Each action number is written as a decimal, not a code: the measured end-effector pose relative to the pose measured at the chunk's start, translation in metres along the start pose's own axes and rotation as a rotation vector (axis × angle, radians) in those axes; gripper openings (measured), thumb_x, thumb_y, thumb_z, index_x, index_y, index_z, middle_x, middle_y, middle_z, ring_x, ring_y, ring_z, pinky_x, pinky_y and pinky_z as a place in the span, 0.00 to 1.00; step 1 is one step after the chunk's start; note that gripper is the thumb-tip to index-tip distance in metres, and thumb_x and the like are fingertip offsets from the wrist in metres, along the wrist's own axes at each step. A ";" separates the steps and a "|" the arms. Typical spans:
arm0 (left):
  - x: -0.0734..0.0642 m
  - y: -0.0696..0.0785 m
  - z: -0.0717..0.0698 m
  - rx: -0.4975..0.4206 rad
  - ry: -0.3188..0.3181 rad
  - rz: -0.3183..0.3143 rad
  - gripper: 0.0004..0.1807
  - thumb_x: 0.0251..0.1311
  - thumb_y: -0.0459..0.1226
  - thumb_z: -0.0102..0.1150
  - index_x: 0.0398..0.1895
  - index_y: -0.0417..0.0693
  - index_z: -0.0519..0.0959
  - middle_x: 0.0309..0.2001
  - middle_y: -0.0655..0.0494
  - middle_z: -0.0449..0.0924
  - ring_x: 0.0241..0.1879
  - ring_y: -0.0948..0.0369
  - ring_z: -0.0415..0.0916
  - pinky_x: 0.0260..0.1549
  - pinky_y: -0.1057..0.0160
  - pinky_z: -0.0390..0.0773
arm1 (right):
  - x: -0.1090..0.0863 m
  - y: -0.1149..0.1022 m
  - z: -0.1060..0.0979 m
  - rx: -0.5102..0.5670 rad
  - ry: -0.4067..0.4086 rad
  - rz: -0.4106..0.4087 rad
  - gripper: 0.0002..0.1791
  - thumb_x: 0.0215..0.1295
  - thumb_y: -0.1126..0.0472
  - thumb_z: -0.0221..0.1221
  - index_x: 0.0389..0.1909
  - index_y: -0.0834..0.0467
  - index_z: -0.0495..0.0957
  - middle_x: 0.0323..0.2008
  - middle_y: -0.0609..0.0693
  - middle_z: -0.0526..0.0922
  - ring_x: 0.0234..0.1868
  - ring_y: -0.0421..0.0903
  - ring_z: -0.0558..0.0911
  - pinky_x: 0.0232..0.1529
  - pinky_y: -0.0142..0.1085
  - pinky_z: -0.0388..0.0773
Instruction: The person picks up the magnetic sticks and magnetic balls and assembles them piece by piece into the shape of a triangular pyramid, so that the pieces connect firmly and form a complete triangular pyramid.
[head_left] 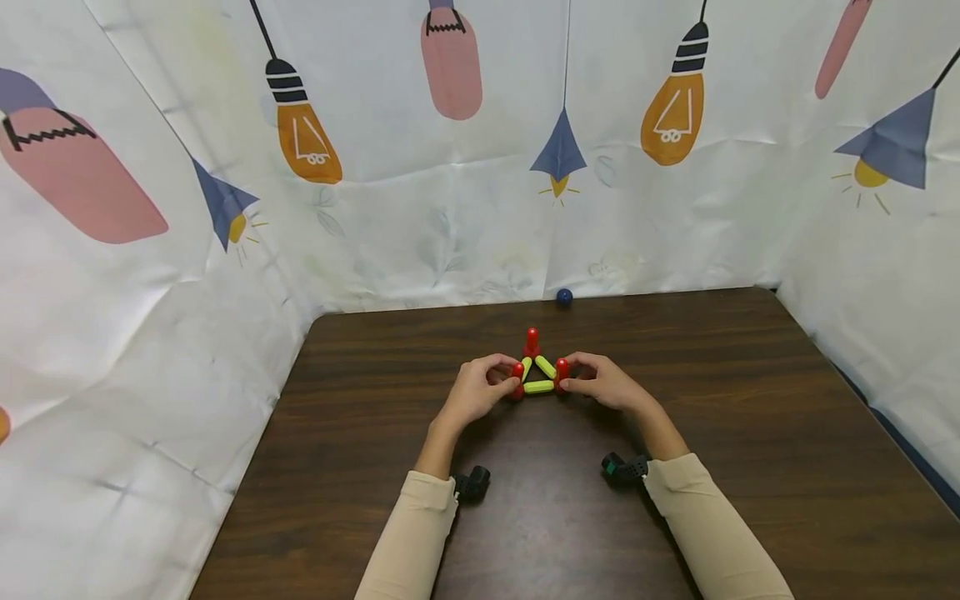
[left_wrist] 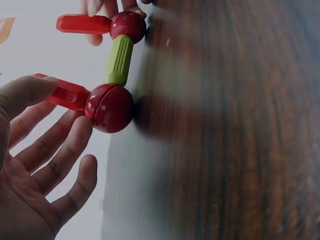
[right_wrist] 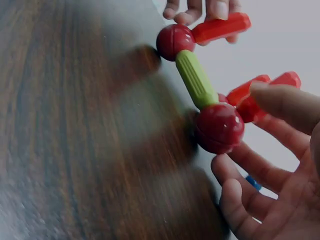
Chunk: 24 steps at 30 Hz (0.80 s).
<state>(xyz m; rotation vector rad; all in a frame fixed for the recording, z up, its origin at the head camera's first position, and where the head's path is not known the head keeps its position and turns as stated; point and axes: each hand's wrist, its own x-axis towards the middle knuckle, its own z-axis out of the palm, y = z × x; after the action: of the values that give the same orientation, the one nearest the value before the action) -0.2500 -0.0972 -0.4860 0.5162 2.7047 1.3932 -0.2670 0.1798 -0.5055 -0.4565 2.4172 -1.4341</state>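
A triangle of yellow-green magnetic rods [head_left: 538,387] lies on the table, with a red ball at each corner and a red rod standing up from each ball. My left hand [head_left: 472,392] pinches the left red rod [left_wrist: 67,95] between thumb and fingers, just above its red ball [left_wrist: 111,109]. On the other side my right hand [head_left: 609,385] pinches the right red rod [right_wrist: 247,107], above the ball [right_wrist: 220,128]. The front yellow-green rod [right_wrist: 196,79] joins these two balls. The far red rod [head_left: 532,340] stands untouched at the back corner.
A dark blue ball [head_left: 564,297] sits at the far edge of the brown wooden table [head_left: 375,517]. A white curtain [head_left: 480,225] printed with lamps hangs behind and along both sides. Wrist cameras [head_left: 472,483] are strapped by the sleeves.
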 end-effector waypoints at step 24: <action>-0.005 0.000 -0.004 -0.004 -0.060 -0.003 0.13 0.70 0.41 0.63 0.56 0.53 0.83 0.47 0.55 0.87 0.40 0.59 0.83 0.39 0.61 0.82 | 0.000 -0.001 0.002 -0.030 -0.032 -0.074 0.19 0.75 0.54 0.60 0.60 0.58 0.81 0.46 0.55 0.84 0.34 0.50 0.77 0.35 0.39 0.78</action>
<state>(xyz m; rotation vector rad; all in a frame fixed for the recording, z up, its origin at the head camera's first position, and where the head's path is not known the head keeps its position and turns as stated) -0.2466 -0.1021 -0.4840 0.5452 2.6540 1.3592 -0.2662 0.1780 -0.5051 -0.5767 2.4227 -1.4107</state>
